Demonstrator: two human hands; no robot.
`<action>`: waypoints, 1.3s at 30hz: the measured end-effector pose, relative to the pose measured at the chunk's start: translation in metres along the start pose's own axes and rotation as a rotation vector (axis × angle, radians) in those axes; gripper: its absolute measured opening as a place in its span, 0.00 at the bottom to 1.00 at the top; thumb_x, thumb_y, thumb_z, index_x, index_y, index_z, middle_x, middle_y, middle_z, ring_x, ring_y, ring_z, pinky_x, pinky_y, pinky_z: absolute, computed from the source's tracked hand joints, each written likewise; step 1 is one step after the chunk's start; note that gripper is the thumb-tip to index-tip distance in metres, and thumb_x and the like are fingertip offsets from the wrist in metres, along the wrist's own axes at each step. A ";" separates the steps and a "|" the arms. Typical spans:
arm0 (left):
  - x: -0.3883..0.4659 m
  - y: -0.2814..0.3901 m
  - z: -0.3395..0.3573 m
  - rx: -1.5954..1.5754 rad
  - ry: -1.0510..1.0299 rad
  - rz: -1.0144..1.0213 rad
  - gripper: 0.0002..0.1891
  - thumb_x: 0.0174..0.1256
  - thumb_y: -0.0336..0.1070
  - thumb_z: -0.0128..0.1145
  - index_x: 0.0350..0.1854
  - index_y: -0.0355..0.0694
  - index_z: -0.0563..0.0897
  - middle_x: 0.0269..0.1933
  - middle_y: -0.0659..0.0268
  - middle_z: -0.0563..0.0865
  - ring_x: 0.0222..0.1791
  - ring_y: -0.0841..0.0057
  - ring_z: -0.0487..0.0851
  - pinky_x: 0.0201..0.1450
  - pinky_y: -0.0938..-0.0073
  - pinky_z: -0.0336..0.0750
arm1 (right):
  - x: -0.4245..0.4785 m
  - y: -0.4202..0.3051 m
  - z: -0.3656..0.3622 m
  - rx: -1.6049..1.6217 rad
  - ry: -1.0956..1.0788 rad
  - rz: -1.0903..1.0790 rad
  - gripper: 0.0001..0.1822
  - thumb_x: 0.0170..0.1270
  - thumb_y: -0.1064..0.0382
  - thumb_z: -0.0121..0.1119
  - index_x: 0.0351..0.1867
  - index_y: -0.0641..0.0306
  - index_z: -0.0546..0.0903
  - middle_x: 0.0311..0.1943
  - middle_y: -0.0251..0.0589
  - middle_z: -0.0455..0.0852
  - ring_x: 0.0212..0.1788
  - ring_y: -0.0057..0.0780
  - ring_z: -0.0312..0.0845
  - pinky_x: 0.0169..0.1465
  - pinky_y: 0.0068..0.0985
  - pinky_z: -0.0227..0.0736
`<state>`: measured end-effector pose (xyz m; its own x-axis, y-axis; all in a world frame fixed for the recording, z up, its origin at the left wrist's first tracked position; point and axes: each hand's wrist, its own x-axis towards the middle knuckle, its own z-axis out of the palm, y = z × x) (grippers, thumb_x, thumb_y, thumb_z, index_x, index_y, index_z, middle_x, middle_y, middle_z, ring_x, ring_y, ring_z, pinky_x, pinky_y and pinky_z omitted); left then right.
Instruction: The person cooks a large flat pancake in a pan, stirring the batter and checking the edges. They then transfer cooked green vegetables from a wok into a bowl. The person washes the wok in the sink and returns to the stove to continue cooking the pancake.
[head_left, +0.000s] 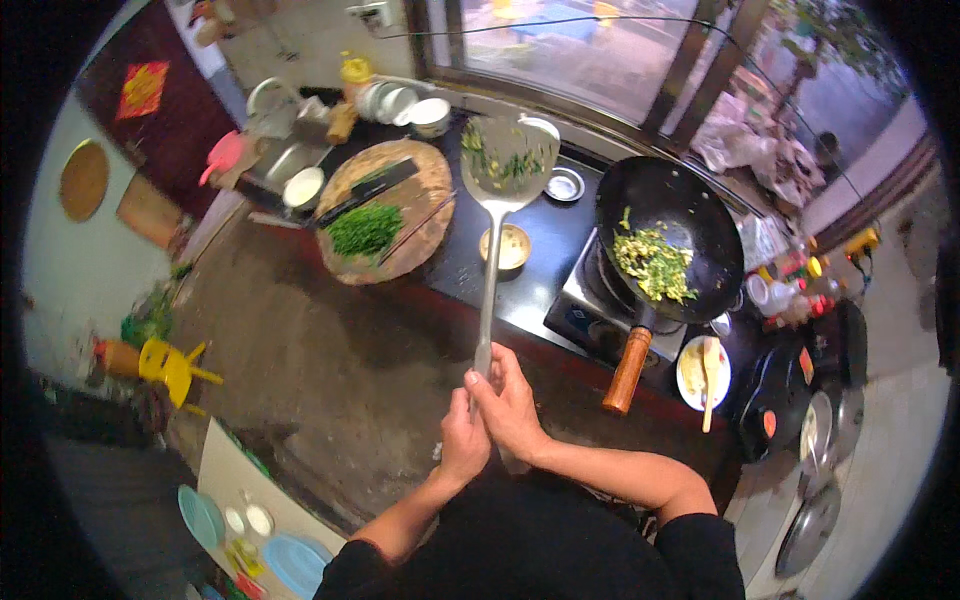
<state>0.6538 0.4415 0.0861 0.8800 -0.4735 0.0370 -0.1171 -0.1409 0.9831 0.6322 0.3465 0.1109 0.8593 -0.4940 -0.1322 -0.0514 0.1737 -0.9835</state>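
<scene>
My left hand (463, 437) and my right hand (511, 412) are both closed around the handle of a long metal wok spatula (491, 285), held upright before me. Bits of green herb and yellow egg cling to its wide blade (510, 184). To the right, a black wok (709, 217) with a wooden handle (628, 371) sits on a stove (581, 319), holding chopped greens mixed with egg (654, 264). On the left, a round wooden chopping board (427, 161) carries a cleaver (367, 191), a heap of chopped greens (366, 230) and chopsticks (416, 229). A small bowl (505, 247) stands behind the spatula's handle.
A white plate with a wooden utensil (709, 375) lies right of the wok handle, near several bottles (784, 292). A small metal dish (564, 184) and stacked bowls (390, 101) stand towards the window. A yellow stool (169, 371) is on the floor at left.
</scene>
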 end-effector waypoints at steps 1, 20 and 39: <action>0.008 -0.001 -0.009 -0.009 -0.056 0.051 0.16 0.77 0.42 0.43 0.50 0.33 0.75 0.37 0.54 0.83 0.36 0.71 0.80 0.40 0.67 0.75 | 0.004 -0.012 0.003 0.007 0.031 -0.027 0.25 0.70 0.63 0.56 0.65 0.64 0.64 0.42 0.38 0.79 0.42 0.23 0.75 0.46 0.25 0.74; 0.290 -0.185 0.070 -0.652 -0.294 -0.755 0.35 0.69 0.35 0.55 0.74 0.44 0.51 0.48 0.51 0.78 0.44 0.59 0.85 0.42 0.66 0.84 | -0.055 -0.216 -0.272 -1.675 0.612 0.434 0.20 0.59 0.61 0.62 0.54 0.49 0.79 0.40 0.50 0.87 0.43 0.50 0.84 0.47 0.44 0.76; 0.296 -0.146 0.081 -0.688 -0.222 -0.574 0.27 0.62 0.20 0.39 0.66 0.39 0.62 0.61 0.50 0.73 0.54 0.55 0.81 0.51 0.55 0.82 | 0.104 -0.215 -0.383 -1.236 0.114 0.858 0.17 0.62 0.57 0.57 0.51 0.52 0.85 0.31 0.37 0.87 0.31 0.26 0.82 0.30 0.28 0.76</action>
<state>0.8938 0.2512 -0.0610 0.6018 -0.6570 -0.4542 0.6719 0.1090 0.7326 0.5377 -0.0685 0.2607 0.3077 -0.6893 -0.6559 -0.9363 -0.3420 -0.0798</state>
